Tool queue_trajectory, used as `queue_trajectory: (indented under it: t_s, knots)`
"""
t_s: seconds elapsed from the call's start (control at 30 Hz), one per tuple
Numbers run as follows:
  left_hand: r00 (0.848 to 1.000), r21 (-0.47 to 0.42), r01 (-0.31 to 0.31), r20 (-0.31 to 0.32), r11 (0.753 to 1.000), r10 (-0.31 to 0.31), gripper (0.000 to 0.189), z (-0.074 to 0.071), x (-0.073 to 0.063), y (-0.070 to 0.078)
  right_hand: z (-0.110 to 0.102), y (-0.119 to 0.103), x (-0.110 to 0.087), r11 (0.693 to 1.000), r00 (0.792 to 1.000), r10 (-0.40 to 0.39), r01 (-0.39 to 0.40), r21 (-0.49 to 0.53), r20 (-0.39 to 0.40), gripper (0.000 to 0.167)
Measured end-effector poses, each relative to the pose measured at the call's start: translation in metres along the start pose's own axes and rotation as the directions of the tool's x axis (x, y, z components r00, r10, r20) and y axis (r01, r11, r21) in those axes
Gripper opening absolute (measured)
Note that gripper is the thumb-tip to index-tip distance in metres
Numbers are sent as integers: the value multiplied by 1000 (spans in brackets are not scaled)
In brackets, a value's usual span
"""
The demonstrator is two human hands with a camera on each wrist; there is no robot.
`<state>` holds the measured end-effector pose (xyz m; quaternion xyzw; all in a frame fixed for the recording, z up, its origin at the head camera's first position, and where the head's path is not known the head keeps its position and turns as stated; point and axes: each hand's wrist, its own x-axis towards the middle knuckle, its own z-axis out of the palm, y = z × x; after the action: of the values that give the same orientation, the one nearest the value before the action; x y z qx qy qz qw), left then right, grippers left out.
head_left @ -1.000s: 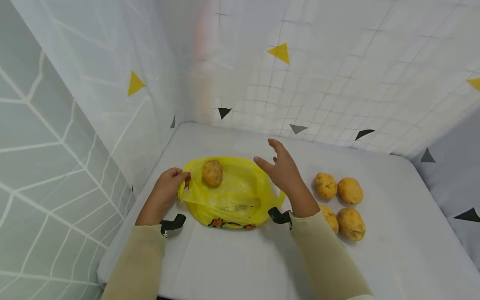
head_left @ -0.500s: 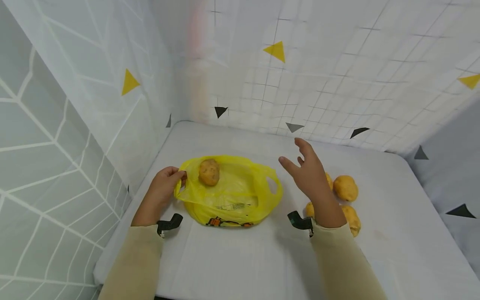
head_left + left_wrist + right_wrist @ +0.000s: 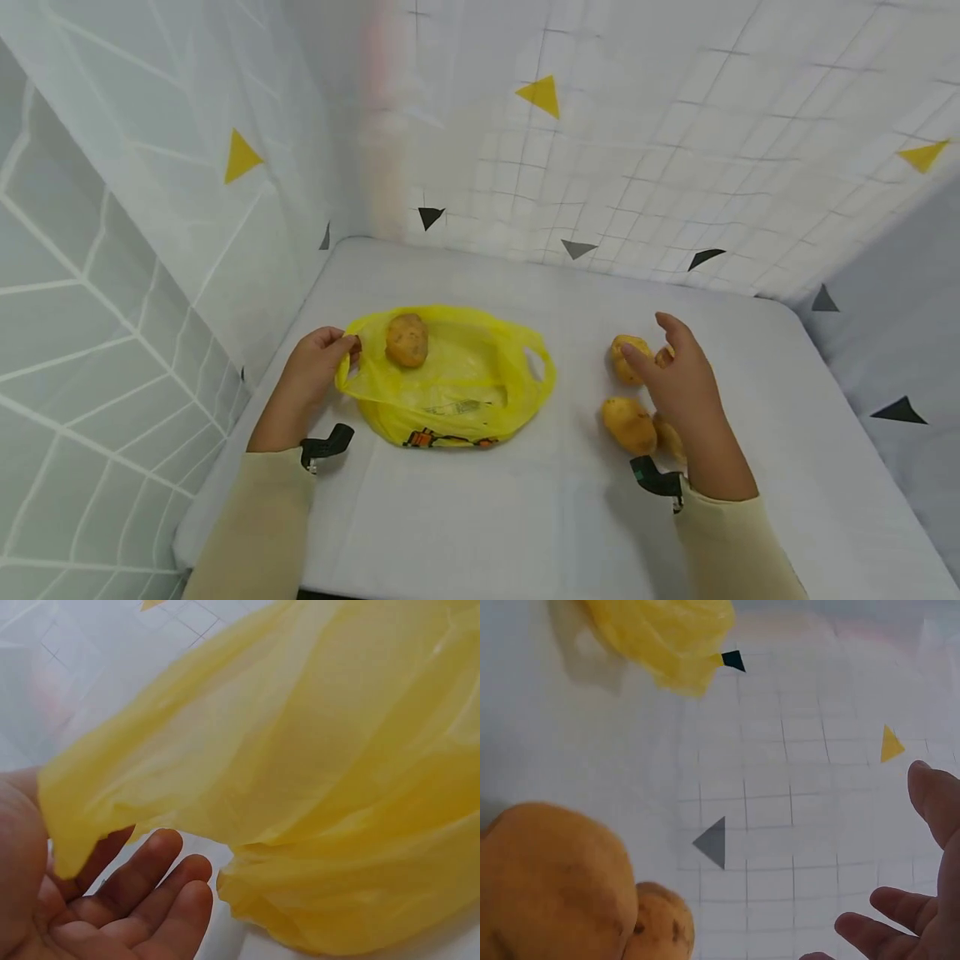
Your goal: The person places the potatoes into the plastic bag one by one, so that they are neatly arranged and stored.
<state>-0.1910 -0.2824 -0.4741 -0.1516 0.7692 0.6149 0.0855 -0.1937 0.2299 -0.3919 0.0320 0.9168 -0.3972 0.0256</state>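
A yellow plastic bag (image 3: pixel 457 354) lies with its mouth wide on the table, and one potato (image 3: pixel 407 340) sits inside at its left. At the bag's left handle, my left hand (image 3: pixel 311 371) pinches the thin plastic between thumb and index finger. The left wrist view shows the other fingers (image 3: pixel 176 919) loosely curved below the stretched bag film (image 3: pixel 262 757). My right hand (image 3: pixel 682 392) hovers over the loose potatoes, thumb and fingers spread, holding nothing. Beside it are a front potato (image 3: pixel 628 425) and a back potato (image 3: pixel 625 367); the others are partly hidden by the hand.
The white-covered table (image 3: pixel 487 508) meets a pale sheet wall (image 3: pixel 637 167) with triangle marks at the back. Another wall (image 3: pixel 97 333) with white web lines stands close on the left. The bag's right handle loop (image 3: pixel 542 371) stands loose.
My right hand has moved right from above the bag to over the loose potatoes. My left hand keeps its pinch on the bag's handle. The view has shifted slightly right.
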Motion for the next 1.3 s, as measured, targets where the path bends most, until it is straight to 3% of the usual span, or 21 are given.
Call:
queue_trajectory:
  t_s: [0.3,0.53,0.73,0.9,1.03,1.13,1.3]
  knots:
    - [999,21,32,6,999,-32,54,-12,7,-8,-2,43,-21,992,990,112,-116,-49,-80,100]
    - [1000,19,17,0,1000,-17,54,-22,9,-15,-2,69,-35,992,995,39,-50,-114,-94,98]
    - [1000,12,4,6,1000,-4,51,-32,12,-14,2,87,-43,992,996,38,-47,-119,-77,99]
    - [1000,6,-9,16,1000,9,50,-35,19,-16,7,98,-49,994,998,50,-53,-98,-32,103]
    - [1000,13,16,5,1000,-16,51,-39,17,-18,15,105,-50,996,999,48,-48,-72,3,108]
    - [999,20,33,-8,999,-32,51,-43,15,-19,20,109,-50,999,1000,12,-12,-33,12,110]
    - [1000,7,5,-11,1000,-5,49,-46,13,-20,27,116,-50,998,999,-43,42,53,21,112]
